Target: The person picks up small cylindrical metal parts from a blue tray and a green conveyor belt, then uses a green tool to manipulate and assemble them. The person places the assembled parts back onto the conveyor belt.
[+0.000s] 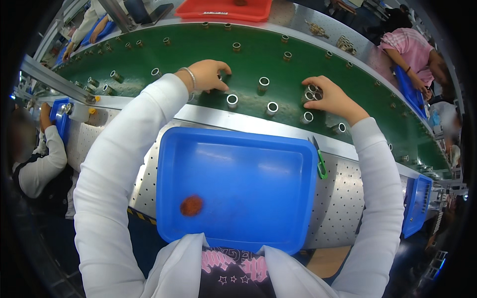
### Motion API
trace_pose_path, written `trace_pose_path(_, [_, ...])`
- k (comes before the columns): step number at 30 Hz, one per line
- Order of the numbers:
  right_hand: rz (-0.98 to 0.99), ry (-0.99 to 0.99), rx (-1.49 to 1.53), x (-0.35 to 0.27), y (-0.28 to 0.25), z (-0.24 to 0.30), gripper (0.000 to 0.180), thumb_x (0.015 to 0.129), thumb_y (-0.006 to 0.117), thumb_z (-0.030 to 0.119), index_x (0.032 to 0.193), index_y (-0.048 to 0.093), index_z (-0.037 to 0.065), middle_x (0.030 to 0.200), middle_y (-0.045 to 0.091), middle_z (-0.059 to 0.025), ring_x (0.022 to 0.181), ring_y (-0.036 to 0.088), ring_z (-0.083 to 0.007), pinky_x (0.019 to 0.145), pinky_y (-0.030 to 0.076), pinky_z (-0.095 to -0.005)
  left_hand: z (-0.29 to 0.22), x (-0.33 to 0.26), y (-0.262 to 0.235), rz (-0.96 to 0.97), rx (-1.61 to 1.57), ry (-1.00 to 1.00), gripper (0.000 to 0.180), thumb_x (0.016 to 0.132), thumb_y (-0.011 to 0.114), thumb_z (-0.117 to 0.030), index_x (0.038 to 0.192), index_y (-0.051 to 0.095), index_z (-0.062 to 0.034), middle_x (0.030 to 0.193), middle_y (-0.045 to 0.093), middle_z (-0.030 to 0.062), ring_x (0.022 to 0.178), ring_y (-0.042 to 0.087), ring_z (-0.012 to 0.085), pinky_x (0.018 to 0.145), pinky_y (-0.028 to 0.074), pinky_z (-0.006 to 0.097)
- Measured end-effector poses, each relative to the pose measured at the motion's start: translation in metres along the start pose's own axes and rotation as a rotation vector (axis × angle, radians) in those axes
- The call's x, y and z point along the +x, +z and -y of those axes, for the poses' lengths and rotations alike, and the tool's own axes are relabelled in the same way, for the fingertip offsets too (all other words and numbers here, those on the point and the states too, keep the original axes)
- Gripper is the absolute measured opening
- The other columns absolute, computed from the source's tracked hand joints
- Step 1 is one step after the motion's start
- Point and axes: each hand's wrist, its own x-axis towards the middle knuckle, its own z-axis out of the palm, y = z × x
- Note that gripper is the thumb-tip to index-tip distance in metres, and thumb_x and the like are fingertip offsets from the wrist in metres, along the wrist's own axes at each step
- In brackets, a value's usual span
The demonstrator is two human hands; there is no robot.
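My left hand [206,75] reaches over the green conveyor belt [194,52], its fingers curled round a short metal sleeve [219,76] that the hand mostly hides. Farther right, my right hand [332,98] has thumb and fingers closed about a small cluster of metal sleeves [311,93] standing upright on the belt. Between the hands stand more loose sleeves, among them a metal sleeve [264,84] and, nearer to me, another sleeve [232,102]. A blue tray [238,184] lies in front of me, with a rust-brown round patch or pad [191,205] at its lower left.
Green-handled snips [320,161] lie beside the tray on the perforated metal table [338,198]. A red tray [223,11] sits beyond the belt. Co-workers sit at left and right; a person in a pink top [410,52] works at a blue tray across the belt.
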Motion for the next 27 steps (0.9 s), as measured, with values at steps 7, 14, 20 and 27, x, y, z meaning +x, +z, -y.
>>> trace_pose_path(7, [0.053, -0.047, -0.053, 0.045, 0.026, 0.040, 0.049, 0.066, 0.078, 0.026, 0.109, 0.059, 0.011, 0.104, 0.054, -0.0112, 0.097, 0.056, -0.0263, 0.084, 0.046, -0.0334, -0.036, 0.038, 0.031, 0.043, -0.142, 0.185, 0.054, 0.069, 0.078, -0.027, 0.116, 0.057, -0.0097, 0.097, 0.057, 0.0114, 0.057, 0.059, 0.0154, 0.053, 0.051, 0.026])
trace_pose_path(14, [0.001, -0.030, -0.049, 0.064, 0.040, 0.073, 0.049, 0.063, 0.080, 0.024, 0.103, 0.060, 0.003, 0.098, 0.056, -0.0134, 0.092, 0.057, -0.0281, 0.081, 0.046, -0.0344, -0.040, 0.036, 0.039, -0.026, -0.201, 0.206, 0.048, 0.064, 0.081, -0.021, 0.101, 0.059, -0.0014, 0.082, 0.065, 0.0108, 0.058, 0.064, 0.0179, 0.049, 0.051, 0.028])
trace_pose_path(20, [-0.027, -0.048, -0.069, 0.076, 0.036, 0.142, 0.050, 0.064, 0.079, 0.020, 0.106, 0.059, 0.003, 0.101, 0.057, -0.0120, 0.094, 0.058, -0.0268, 0.083, 0.046, -0.0342, -0.014, -0.016, 0.008, -0.249, -0.054, 0.238, 0.043, 0.065, 0.080, -0.023, 0.096, 0.059, -0.0025, 0.081, 0.064, 0.0109, 0.064, 0.064, 0.0212, 0.059, 0.051, 0.032])
trace_pose_path(27, [-0.087, -0.340, -0.069, 0.113, 0.064, 0.249, 0.050, 0.064, 0.079, 0.023, 0.104, 0.059, 0.000, 0.096, 0.058, -0.0109, 0.087, 0.058, -0.0234, 0.077, 0.046, -0.0313, 0.057, -0.116, -0.044, -0.471, -0.031, 0.166, 0.044, 0.066, 0.079, -0.023, 0.099, 0.059, -0.0017, 0.084, 0.060, 0.0105, 0.060, 0.061, 0.0196, 0.052, 0.051, 0.029])
